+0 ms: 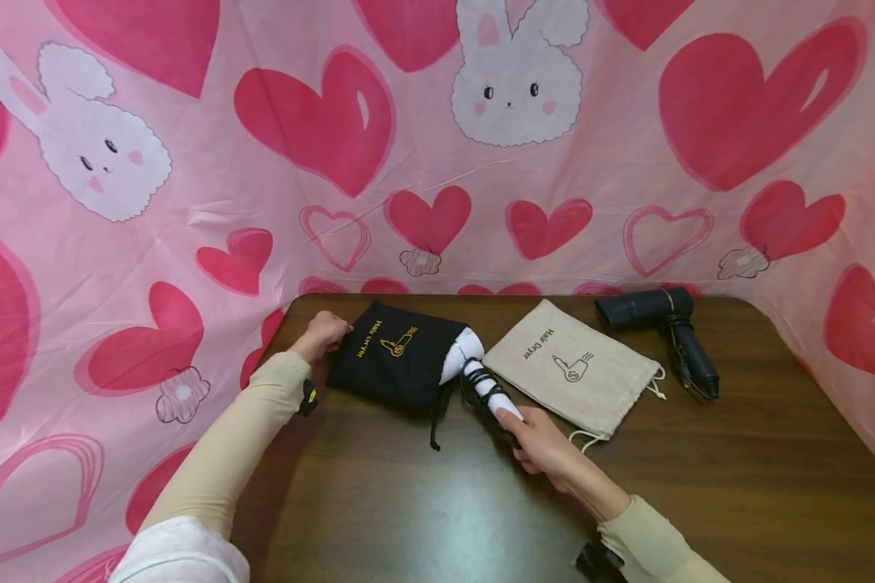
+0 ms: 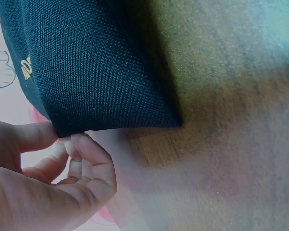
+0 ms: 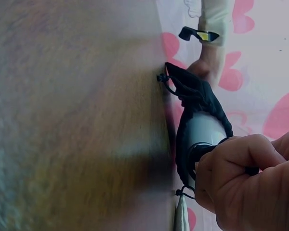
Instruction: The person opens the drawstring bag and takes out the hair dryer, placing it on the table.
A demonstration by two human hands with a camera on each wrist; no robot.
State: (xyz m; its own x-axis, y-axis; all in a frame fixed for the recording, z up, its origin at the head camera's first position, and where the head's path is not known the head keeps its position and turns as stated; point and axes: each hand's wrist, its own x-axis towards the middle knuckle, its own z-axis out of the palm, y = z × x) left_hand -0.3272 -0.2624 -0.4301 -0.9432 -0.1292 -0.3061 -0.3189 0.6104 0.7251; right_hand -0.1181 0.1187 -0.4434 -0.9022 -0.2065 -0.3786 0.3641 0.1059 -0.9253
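Note:
A white hair dryer lies mostly inside a black drawstring bag printed "Hair Dryer" in yellow. Only its rear end and handle stick out at the bag's right-hand mouth. My right hand grips the handle, round which a black cord is wound. At the closed end, my left hand pinches the bag's edge between thumb and fingers. In the left wrist view, the thumb and fingertips meet at the cloth. The right wrist view shows the white body inside the bag's mouth.
A beige drawstring bag with the same print lies flat to the right of the black one. Behind it, at the back right, is a black hair dryer on the wooden table. A pink heart-patterned cloth hangs round the table's back and sides.

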